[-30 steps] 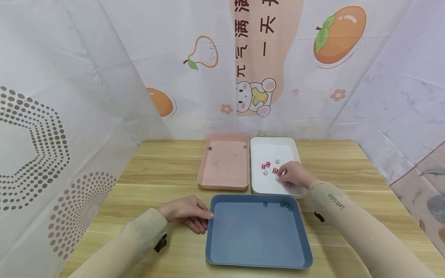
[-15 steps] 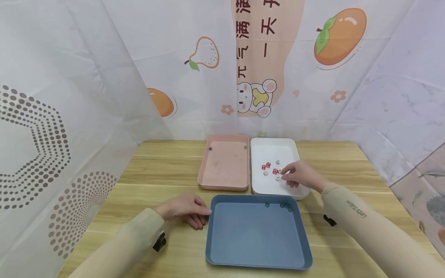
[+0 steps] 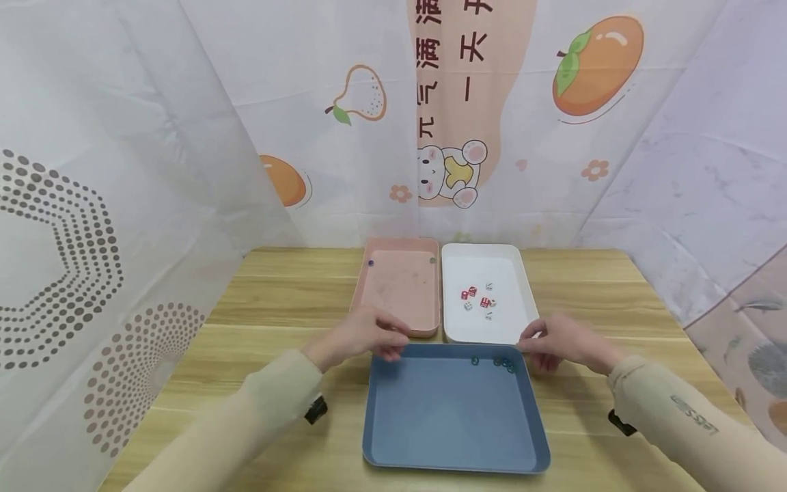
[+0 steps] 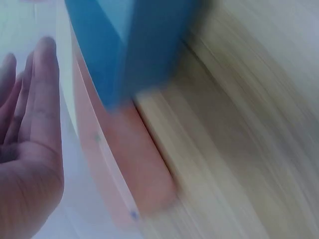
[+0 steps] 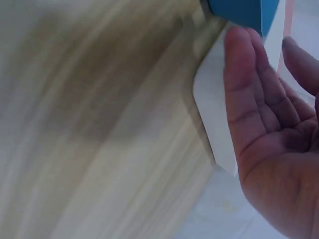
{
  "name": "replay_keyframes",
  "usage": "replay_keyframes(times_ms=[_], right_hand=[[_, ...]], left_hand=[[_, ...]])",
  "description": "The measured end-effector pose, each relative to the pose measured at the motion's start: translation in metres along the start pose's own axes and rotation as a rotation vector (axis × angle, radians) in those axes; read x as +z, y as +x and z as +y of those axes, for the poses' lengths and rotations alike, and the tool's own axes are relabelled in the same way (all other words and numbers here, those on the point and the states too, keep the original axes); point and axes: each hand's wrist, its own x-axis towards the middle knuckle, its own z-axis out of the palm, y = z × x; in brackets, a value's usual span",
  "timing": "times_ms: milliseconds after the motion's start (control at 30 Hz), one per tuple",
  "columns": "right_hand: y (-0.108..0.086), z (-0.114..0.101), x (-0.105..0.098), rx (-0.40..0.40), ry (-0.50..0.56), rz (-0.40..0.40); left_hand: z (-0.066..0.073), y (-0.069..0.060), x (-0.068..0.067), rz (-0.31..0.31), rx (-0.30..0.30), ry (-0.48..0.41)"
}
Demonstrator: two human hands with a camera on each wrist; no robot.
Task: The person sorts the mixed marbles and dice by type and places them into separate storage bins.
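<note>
Over the back left corner of the blue tray (image 3: 455, 410) is my left hand (image 3: 363, 335), blurred, its fingers extended and holding nothing in the left wrist view. My right hand (image 3: 565, 342) is at the back right corner of that tray, close to the front of the white tray (image 3: 522, 273). Loosely bent fingers (image 5: 244, 94) with nothing between them show in the right wrist view; whether they touch a rim I cannot tell. Several red dice (image 3: 485, 302) and clear dice (image 3: 468, 306) lie in the white tray. Several small green pieces (image 3: 504, 363) lie along the blue tray's back edge.
Left of the white tray stands a pink tray (image 3: 399, 294), with a small dark blue piece (image 3: 371, 263) and a small greenish piece (image 3: 432, 260) by its back corners. The trays stand on a wooden table (image 3: 295, 301). Printed curtains (image 3: 369, 171) hang behind and beside it.
My left hand has left the blue tray's left side and moved up and right to its back corner. My right hand has drawn back from the dice, right and toward me.
</note>
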Motion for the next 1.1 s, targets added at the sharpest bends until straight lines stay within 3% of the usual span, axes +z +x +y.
replay_keyframes(times_ms=[133, 300, 567, 867, 1100], right_hand=[[-0.005, 0.004, 0.006, 0.007, 0.053, 0.028], [-0.013, 0.002, 0.011, 0.025, 0.073, 0.055], [-0.014, 0.010, 0.020, -0.015, 0.133, -0.132], [-0.013, 0.011, 0.021, -0.019, 0.194, -0.195], [-0.014, 0.014, 0.020, -0.016, 0.203, -0.202]], left_hand=[[0.014, 0.022, 0.031, 0.019, 0.019, 0.010], [0.021, 0.045, 0.064, 0.017, 0.031, 0.052], [0.022, 0.061, 0.103, 0.063, 0.020, 0.130], [0.018, 0.076, 0.132, 0.099, -0.043, 0.072], [0.018, 0.080, 0.147, 0.081, -0.075, -0.026]])
